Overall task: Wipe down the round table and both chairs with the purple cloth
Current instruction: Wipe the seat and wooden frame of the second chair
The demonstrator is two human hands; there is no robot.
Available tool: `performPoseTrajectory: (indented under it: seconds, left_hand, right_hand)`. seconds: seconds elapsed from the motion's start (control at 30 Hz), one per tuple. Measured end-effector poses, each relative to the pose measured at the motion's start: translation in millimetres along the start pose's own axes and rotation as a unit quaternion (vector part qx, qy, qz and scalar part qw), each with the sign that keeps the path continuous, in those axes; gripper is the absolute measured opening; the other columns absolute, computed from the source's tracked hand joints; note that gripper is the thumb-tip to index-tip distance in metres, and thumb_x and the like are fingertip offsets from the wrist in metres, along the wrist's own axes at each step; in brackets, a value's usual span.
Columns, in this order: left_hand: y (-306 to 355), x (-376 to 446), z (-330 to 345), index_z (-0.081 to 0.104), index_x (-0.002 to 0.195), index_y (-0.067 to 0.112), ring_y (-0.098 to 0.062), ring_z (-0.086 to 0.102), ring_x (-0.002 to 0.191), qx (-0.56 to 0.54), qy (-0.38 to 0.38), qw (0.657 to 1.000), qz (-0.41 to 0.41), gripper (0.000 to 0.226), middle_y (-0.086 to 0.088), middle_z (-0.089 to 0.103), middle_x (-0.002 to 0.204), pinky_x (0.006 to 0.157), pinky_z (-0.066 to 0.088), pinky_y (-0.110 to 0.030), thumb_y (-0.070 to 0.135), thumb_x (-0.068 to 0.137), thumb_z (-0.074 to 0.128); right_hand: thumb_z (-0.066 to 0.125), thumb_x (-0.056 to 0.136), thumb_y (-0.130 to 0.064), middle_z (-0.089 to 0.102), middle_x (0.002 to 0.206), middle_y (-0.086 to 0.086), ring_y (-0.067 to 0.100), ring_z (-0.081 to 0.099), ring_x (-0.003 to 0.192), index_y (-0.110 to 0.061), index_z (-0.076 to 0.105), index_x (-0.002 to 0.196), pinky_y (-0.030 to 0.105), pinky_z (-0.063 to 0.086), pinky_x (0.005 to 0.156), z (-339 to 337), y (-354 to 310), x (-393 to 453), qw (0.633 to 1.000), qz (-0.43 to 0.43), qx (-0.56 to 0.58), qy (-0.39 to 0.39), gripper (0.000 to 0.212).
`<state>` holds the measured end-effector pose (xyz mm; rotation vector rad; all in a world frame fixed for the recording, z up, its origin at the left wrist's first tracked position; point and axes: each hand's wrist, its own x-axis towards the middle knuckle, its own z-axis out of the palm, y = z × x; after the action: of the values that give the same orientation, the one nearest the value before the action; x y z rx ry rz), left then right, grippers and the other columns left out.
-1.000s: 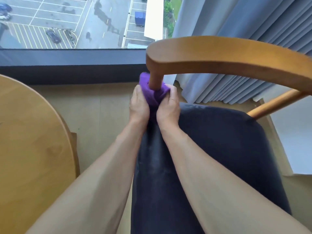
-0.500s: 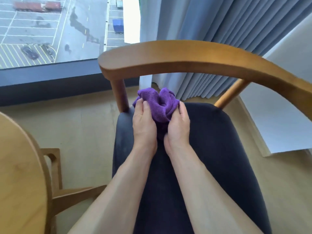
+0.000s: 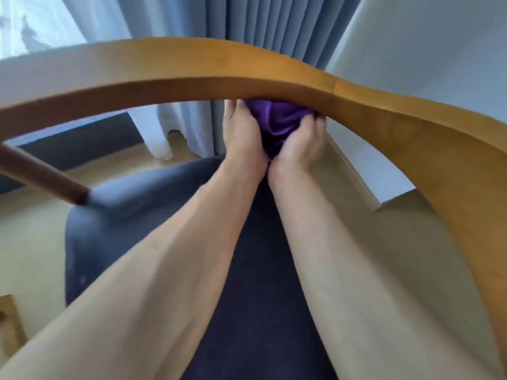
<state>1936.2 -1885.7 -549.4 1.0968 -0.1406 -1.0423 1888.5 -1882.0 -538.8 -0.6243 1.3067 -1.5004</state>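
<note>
Grey curtains (image 3: 263, 20) behind curved wooden chair backrest (image 3: 192, 69), purple cloth (image 3: 277, 124) bunched beneath it (top edge hidden), left hand (image 3: 241, 135) and right hand (image 3: 301, 144) together gripping it, fingertips blurred, above dark seat (image 3: 115, 215).

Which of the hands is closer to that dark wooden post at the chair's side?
Left. The left hand is on the side nearer the post; the right hand is beyond it, across the purple cloth.

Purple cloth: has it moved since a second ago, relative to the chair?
Yes. The purple cloth, held by the left hand and right hand, went from the left post to the backrest rail, nearer the right side.
</note>
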Motion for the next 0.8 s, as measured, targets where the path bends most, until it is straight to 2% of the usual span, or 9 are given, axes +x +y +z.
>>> performPoseTrajectory:
  seconds: [0.07, 0.13, 0.23, 0.33, 0.4, 0.47, 0.57, 0.7, 0.8]
  left_hand:
    - [-11.9, 10.4, -9.7, 0.063, 0.125, 0.011, -0.019, 0.069, 0.104, 0.096, -0.025, 0.994, 0.045, 0.029, -0.003, 0.073, 0.105, 0.099, 0.054, -0.038, 0.022, 0.104, 0.045]
    - [-28.3, 18.4, -21.8, 0.064, 0.118, 0.014, -0.018, 0.068, 0.103, 0.214, -0.047, 0.973, 0.067, 0.027, -0.004, 0.073, 0.106, 0.102, 0.051, -0.044, 0.026, 0.105, 0.044]
    - [-42.8, 20.2, -36.5, 0.063, 0.107, 0.011, -0.025, 0.066, 0.098, 0.334, -0.036, 0.941, 0.030, 0.021, -0.012, 0.071, 0.103, 0.099, 0.049, -0.053, 0.022, 0.103, 0.046]
    - [-28.8, 18.8, -29.8, 0.063, 0.100, 0.013, -0.025, 0.063, 0.093, 0.207, -0.053, 0.977, -0.009, 0.016, -0.013, 0.068, 0.098, 0.090, 0.053, -0.052, 0.018, 0.102, 0.048]
    - [-10.9, 14.4, -19.3, 0.065, 0.101, 0.013, -0.028, 0.067, 0.095, 0.095, -0.054, 0.994, -0.014, 0.017, -0.015, 0.070, 0.100, 0.086, 0.057, -0.047, 0.014, 0.097, 0.048]
    - [-2.5, 16.4, -12.7, 0.064, 0.111, 0.006, -0.036, 0.067, 0.105, 0.018, -0.077, 0.997, -0.025, 0.023, -0.024, 0.068, 0.111, 0.096, 0.055, -0.050, 0.012, 0.095, 0.048]
    - [-12.5, 19.5, -21.3, 0.065, 0.112, 0.013, -0.031, 0.068, 0.105, 0.118, -0.103, 0.988, 0.002, 0.020, -0.018, 0.070, 0.108, 0.098, 0.055, -0.042, 0.019, 0.101, 0.048]
    - [-31.2, 22.9, -41.6, 0.059, 0.103, 0.006, -0.029, 0.064, 0.095, 0.281, -0.087, 0.955, -0.038, 0.020, -0.018, 0.064, 0.097, 0.099, 0.050, -0.058, 0.023, 0.099, 0.049]
    - [-21.8, 8.7, -46.2, 0.059, 0.092, 0.014, -0.024, 0.055, 0.085, 0.261, -0.071, 0.961, -0.049, 0.015, -0.012, 0.057, 0.091, 0.080, 0.050, -0.050, 0.017, 0.095, 0.045]
  right_hand:
    - [0.038, 0.101, -0.007, 0.057, 0.110, -0.006, 0.004, 0.054, 0.094, -0.020, 0.060, 0.121, 0.016, 0.040, 0.095, 3.0, 14.9, 9.1, 0.994, -0.063, -0.084, -0.028, 0.032]
    - [0.038, 0.103, -0.009, 0.058, 0.109, -0.008, 0.001, 0.052, 0.098, -0.020, 0.059, 0.117, 0.007, 0.037, 0.087, -3.5, 37.2, 18.8, 0.983, -0.078, -0.156, -0.050, 0.028]
    - [0.041, 0.103, -0.010, 0.066, 0.111, 0.009, 0.025, 0.059, 0.106, -0.006, 0.061, 0.117, 0.031, 0.045, 0.098, -25.1, 59.0, 28.7, 0.964, -0.015, -0.260, -0.060, 0.025]
    - [0.040, 0.102, -0.011, 0.067, 0.113, 0.011, 0.026, 0.060, 0.109, -0.008, 0.063, 0.115, 0.043, 0.044, 0.104, -19.9, 45.6, 27.9, 0.972, -0.015, -0.227, -0.064, 0.027]
    - [0.040, 0.096, -0.018, 0.067, 0.112, 0.008, 0.023, 0.060, 0.108, -0.013, 0.063, 0.110, 0.043, 0.046, 0.104, -8.4, 27.9, 19.1, 0.985, -0.051, -0.158, -0.048, 0.028]
    - [0.039, 0.090, -0.022, 0.066, 0.103, -0.002, 0.015, 0.060, 0.101, -0.021, 0.062, 0.104, 0.034, 0.048, 0.099, 2.1, 23.1, 15.8, 0.992, -0.066, -0.099, -0.036, 0.028]
    - [0.037, 0.100, -0.016, 0.065, 0.110, -0.009, 0.006, 0.057, 0.104, -0.027, 0.059, 0.116, 0.010, 0.044, 0.094, -1.9, 35.8, 11.0, 0.984, -0.090, -0.143, -0.049, 0.030]
    - [0.037, 0.103, -0.013, 0.066, 0.110, 0.006, 0.024, 0.060, 0.102, -0.015, 0.058, 0.118, 0.032, 0.044, 0.086, -20.2, 59.4, 12.9, 0.963, -0.013, -0.267, -0.029, 0.026]
    - [0.039, 0.101, -0.015, 0.066, 0.113, 0.004, 0.024, 0.061, 0.104, -0.019, 0.059, 0.119, 0.038, 0.049, 0.092, -26.0, 52.9, 2.5, 0.964, 0.051, -0.261, -0.004, 0.027]
